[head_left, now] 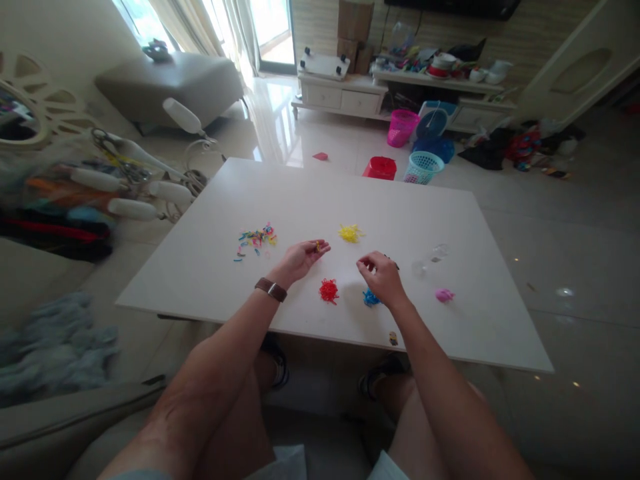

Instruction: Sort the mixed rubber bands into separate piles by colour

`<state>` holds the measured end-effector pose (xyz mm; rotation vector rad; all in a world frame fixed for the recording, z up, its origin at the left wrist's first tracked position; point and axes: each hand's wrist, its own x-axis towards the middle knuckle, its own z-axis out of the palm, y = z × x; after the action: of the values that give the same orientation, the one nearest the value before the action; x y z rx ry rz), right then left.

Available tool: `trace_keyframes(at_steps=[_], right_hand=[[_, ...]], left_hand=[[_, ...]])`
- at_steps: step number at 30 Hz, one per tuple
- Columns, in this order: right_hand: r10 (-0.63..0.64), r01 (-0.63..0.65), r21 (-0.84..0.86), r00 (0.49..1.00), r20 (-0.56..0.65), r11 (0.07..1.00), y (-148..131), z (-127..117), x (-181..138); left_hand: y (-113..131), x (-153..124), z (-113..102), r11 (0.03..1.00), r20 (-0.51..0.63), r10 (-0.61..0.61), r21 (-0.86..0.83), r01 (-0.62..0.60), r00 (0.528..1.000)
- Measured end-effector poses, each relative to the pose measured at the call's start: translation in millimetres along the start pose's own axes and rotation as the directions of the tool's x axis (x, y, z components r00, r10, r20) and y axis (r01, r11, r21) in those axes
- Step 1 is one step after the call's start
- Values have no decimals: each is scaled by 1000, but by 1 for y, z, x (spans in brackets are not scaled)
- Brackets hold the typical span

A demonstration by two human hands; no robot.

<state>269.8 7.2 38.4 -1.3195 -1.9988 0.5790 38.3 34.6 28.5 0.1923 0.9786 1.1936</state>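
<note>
My left hand (pixel 303 260), palm up with fingers loosely curled, holds a few small coloured bands (pixel 317 247), some yellowish. My right hand (pixel 381 275) is closed in a pinch above the table; whatever is between its fingertips is too small to make out. Partly under that hand lies a blue pile of bands (pixel 371 297), and a bit of something dark (pixel 392 263) shows behind it. A red pile (pixel 329 291) sits between my hands, with a yellow pile (pixel 351 233) farther back. Mixed-colour bands (pixel 259 236) are scattered left of my left hand.
The white table (pixel 190 267) carries a pink pile (pixel 444 295) and clear plastic items (pixel 431 260) on the right. A small cartoon figure sticker (pixel 393 339) is near the front edge. Beyond the table stand a red stool or bin (pixel 380 168) and a light-blue basket (pixel 424 167).
</note>
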Motion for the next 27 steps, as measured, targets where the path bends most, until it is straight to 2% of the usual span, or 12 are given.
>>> trace_keyframes(at_steps=[5,8,11,16,18,22,25,27], right_hand=[[4,1,91,998,-59,996,-7,15,14],[29,-21,133,998,-55,991,1,19,21],[61,-53,188,997,-41,981,9,20,25],[46,-43,204,999,-12,978,9,20,27],[76,-61,226,995,-58,972,9,21,27],[264,-175,352,938,-224,919,27,27,31],[388,-282,414,900,-198,865,51,35,43],[452,-362,393,877,-164,845,67,42,57]], left_hand=[[-31,-3,26,983,136,-33,186,7,990],[-39,1,34,970,234,-61,243,2,970],[-42,5,35,959,264,-56,284,-22,963],[-41,9,32,952,279,-58,306,-31,959],[-40,8,31,950,279,-74,312,-18,957],[-34,4,32,962,220,-98,271,36,971],[-28,1,34,984,146,-84,171,58,986],[-25,0,34,992,107,-83,108,71,991]])
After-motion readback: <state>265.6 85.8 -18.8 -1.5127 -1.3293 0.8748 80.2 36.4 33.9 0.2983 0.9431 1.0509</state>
